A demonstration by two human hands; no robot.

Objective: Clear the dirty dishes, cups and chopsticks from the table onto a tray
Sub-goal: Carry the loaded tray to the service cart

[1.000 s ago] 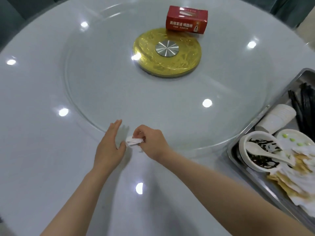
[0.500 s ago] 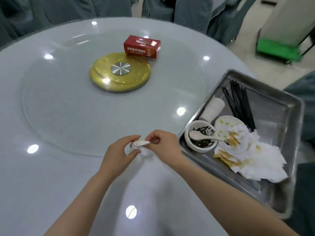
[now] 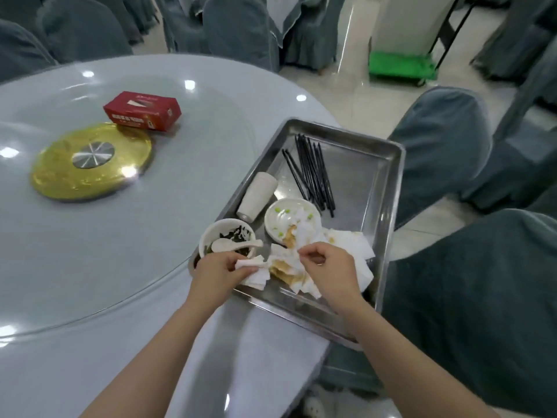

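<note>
A steel tray (image 3: pixel 378 218) sits at the table's right edge. It holds black chopsticks (image 3: pixel 313 173), a stack of white cups (image 3: pixel 257 196) lying on its side, a white bowl (image 3: pixel 227 236) with dark scraps and a white spoon (image 3: pixel 233 245), a small white dish (image 3: pixel 281 218) and stained napkins (image 3: pixel 355 245). My left hand (image 3: pixel 218 274) hovers over the tray's near left corner and grips a crumpled white napkin (image 3: pixel 253 271). My right hand (image 3: pixel 331 268) is over the napkin pile, its fingers pinching the soiled paper.
The round white table (image 3: pixel 90 267) carries a glass turntable with a gold hub (image 3: pixel 90 164) and a red tissue box (image 3: pixel 141 111). Grey-covered chairs (image 3: pixel 470 297) stand close on the right and behind the table. A green cart base (image 3: pixel 402 67) stands on the floor beyond.
Both hands moved right from the table's front edge to over the tray, carrying the small crumpled napkin. The view swung right, bringing the whole tray and chairs into sight.
</note>
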